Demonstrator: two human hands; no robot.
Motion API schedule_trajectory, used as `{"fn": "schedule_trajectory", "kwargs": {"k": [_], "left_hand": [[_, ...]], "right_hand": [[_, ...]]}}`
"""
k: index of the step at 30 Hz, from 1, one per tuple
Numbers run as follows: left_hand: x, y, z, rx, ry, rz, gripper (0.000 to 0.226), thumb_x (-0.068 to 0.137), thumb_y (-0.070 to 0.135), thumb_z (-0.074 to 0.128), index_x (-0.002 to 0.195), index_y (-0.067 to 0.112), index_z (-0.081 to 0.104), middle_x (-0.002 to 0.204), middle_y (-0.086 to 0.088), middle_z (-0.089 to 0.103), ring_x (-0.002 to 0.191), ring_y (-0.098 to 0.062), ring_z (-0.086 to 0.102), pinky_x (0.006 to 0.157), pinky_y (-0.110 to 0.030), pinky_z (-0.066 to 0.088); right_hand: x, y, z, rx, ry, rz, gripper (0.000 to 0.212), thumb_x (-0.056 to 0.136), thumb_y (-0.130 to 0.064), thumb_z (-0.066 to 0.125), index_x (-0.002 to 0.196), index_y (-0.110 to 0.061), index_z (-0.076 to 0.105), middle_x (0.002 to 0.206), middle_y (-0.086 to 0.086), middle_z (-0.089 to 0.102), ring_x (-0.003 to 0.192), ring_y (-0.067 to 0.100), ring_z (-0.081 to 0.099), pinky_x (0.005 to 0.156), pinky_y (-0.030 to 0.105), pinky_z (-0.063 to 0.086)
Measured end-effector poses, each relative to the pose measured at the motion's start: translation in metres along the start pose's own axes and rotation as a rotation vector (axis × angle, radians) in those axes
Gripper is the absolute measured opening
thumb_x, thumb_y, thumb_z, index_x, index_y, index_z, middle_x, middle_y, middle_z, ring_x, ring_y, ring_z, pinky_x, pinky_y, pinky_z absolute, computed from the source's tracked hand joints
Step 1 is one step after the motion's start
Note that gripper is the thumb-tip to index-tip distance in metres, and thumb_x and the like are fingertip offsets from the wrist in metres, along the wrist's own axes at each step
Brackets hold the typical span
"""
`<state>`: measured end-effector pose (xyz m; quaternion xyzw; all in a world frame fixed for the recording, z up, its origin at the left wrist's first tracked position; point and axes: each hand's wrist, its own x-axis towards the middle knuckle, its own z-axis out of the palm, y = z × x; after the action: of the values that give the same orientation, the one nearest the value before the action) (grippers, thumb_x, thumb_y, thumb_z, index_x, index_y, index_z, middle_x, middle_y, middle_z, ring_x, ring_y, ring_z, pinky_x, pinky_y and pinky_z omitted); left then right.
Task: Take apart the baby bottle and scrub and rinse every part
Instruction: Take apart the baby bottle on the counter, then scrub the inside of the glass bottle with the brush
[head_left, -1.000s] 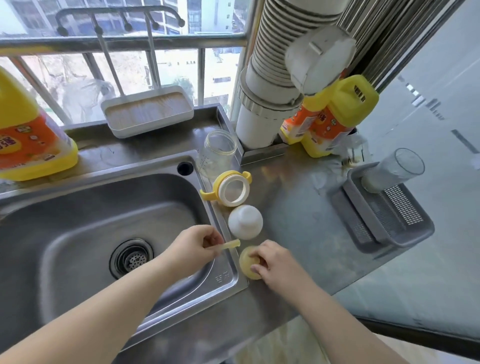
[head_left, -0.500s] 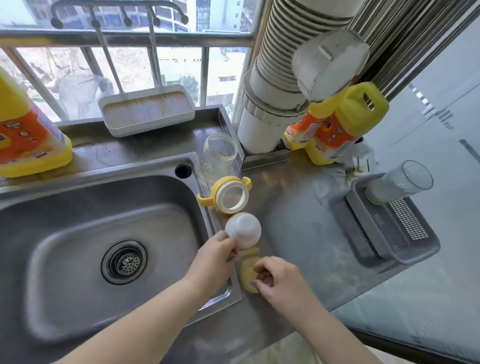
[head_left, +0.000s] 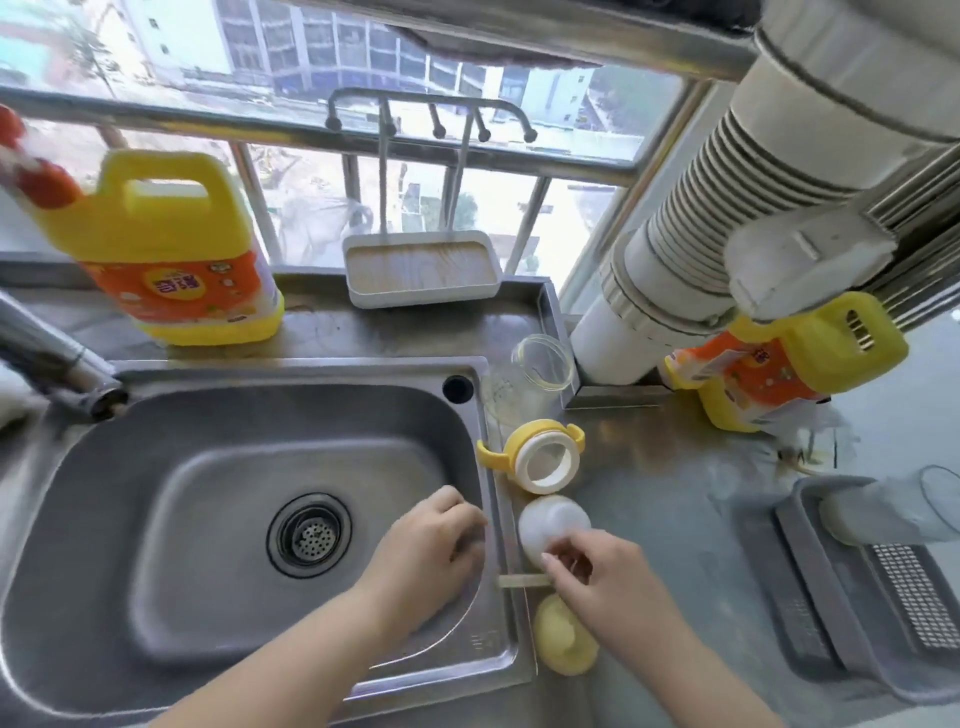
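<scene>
The bottle's parts lie along the counter right of the sink. The clear glass bottle body (head_left: 540, 371) stands at the back. In front of it are the yellow handled collar (head_left: 540, 457) and then the white cap (head_left: 553, 522). A pale yellow straw (head_left: 522, 580) lies across the sink rim. My right hand (head_left: 602, 582) has its fingers curled over the straw's right end, and its thumb touches the cap. The yellow nipple (head_left: 563, 644) lies free just below that hand. Over the sink's right edge, my left hand (head_left: 436, 540) is loosely curled and holds nothing.
The steel sink (head_left: 156, 519) has a drain strainer (head_left: 309, 535), and its tap (head_left: 57, 364) is at the left. A yellow detergent jug (head_left: 171, 260) and a white tray (head_left: 421, 275) stand behind it. At the right are another jug (head_left: 779, 364), a grey drying rack (head_left: 857, 597) and a glass (head_left: 893, 512).
My left hand let go of the straw, which now lies on the sink rim, and drew back left. My right hand left the nipple and moved up to the straw and cap.
</scene>
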<state>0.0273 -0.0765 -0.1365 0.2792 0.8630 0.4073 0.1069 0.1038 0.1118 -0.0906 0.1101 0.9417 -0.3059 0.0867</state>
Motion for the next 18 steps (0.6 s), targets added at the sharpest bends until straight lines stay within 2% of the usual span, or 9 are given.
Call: {"fn": "schedule_trajectory", "kwargs": {"k": [2, 5, 9, 14, 16, 18], "left_hand": [[0.0, -0.007, -0.025, 0.001, 0.058, -0.023, 0.019, 0.077, 0.025, 0.063, 0.095, 0.019, 0.067, 0.084, 0.017, 0.05, 0.073, 0.0, 0.051, 0.066, -0.02, 0.046], [0.0, -0.014, -0.061, -0.017, 0.122, -0.076, 0.024, 0.076, 0.028, 0.06, 0.096, 0.018, 0.068, 0.078, 0.026, 0.045, 0.072, 0.013, 0.048, 0.067, -0.003, 0.036], [-0.016, -0.024, -0.098, 0.002, 0.191, -0.13, 0.032, 0.077, 0.041, 0.052, 0.098, 0.022, 0.067, 0.079, 0.023, 0.051, 0.072, 0.003, 0.052, 0.068, -0.005, 0.038], [-0.056, -0.042, -0.143, 0.057, 0.314, -0.246, 0.028, 0.079, 0.036, 0.056, 0.098, 0.019, 0.067, 0.078, 0.02, 0.054, 0.077, 0.008, 0.051, 0.069, -0.005, 0.037], [-0.075, -0.048, -0.163, 0.079, 0.382, -0.298, 0.018, 0.08, 0.025, 0.064, 0.098, 0.021, 0.066, 0.077, 0.017, 0.056, 0.078, 0.003, 0.053, 0.068, -0.007, 0.04], [-0.092, -0.052, -0.183, 0.105, 0.445, -0.347, 0.019, 0.081, 0.013, 0.07, 0.098, 0.02, 0.066, 0.077, 0.015, 0.057, 0.08, 0.0, 0.055, 0.067, -0.008, 0.042]], "right_hand": [[0.018, -0.02, -0.005, 0.011, -0.013, -0.061, 0.005, 0.085, -0.029, 0.063, 0.083, -0.024, 0.066, 0.072, -0.016, 0.06, 0.073, 0.003, 0.057, 0.064, 0.014, 0.043], [0.041, -0.046, -0.008, 0.043, -0.012, -0.117, 0.008, 0.087, -0.029, 0.062, 0.088, -0.022, 0.068, 0.075, -0.015, 0.062, 0.075, 0.003, 0.057, 0.066, 0.014, 0.045], [0.061, -0.075, -0.005, 0.072, -0.03, -0.172, 0.006, 0.087, -0.028, 0.063, 0.087, -0.025, 0.067, 0.072, -0.015, 0.062, 0.079, 0.002, 0.057, 0.069, 0.014, 0.045], [0.086, -0.137, 0.018, 0.056, -0.147, -0.317, 0.005, 0.086, -0.029, 0.062, 0.088, -0.026, 0.066, 0.075, -0.011, 0.065, 0.076, 0.003, 0.059, 0.068, 0.014, 0.047], [0.093, -0.166, 0.032, 0.064, -0.217, -0.368, 0.006, 0.087, -0.029, 0.062, 0.092, -0.027, 0.065, 0.077, -0.012, 0.064, 0.075, -0.001, 0.059, 0.068, 0.013, 0.048], [0.097, -0.193, 0.047, 0.058, -0.258, -0.403, 0.006, 0.087, -0.029, 0.062, 0.092, -0.03, 0.064, 0.076, -0.013, 0.063, 0.07, -0.005, 0.056, 0.065, 0.01, 0.046]]}}
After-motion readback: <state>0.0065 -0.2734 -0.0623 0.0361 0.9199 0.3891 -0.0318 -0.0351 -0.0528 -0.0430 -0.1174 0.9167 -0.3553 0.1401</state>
